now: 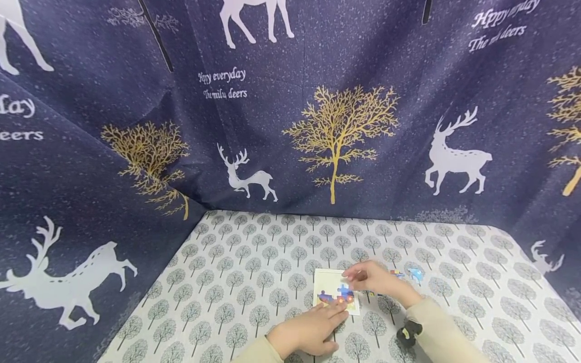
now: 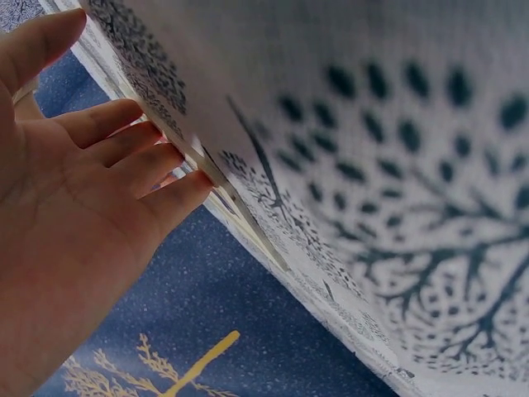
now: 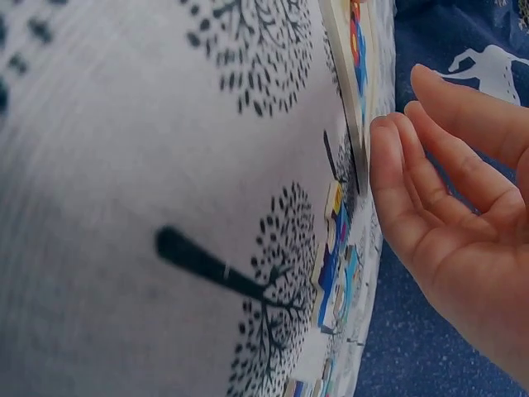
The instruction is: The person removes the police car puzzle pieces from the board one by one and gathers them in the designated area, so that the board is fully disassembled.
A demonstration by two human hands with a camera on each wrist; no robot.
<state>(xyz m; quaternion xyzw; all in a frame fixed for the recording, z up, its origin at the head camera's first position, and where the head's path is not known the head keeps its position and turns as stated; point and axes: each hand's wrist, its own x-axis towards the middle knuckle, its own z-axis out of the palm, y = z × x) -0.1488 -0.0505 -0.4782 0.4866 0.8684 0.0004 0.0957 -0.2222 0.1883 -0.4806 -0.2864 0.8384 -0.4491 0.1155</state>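
A small pale jigsaw board [image 1: 324,280] lies on the patterned cloth, with blue, purple and red jigsaw pieces [image 1: 344,292] set in its lower part. My left hand [image 1: 313,327] rests on the board's near edge, its fingers extended; the left wrist view shows the fingertips against the board's edge [image 2: 240,211]. Over the board's right side hovers my right hand [image 1: 374,278], its fingers gently bent. Nothing shows between these fingers in the right wrist view, where loose jigsaw pieces [image 3: 331,256] lie beside the board. The right hand partly hides the board's upper right side.
A light blue piece [image 1: 415,274] and a small red-and-yellow piece [image 1: 396,273] lie right of the board, past the right hand. White cloth [image 1: 254,282] printed with trees covers the table. Dark blue deer-print fabric [image 1: 290,151] hangs behind and at the left.
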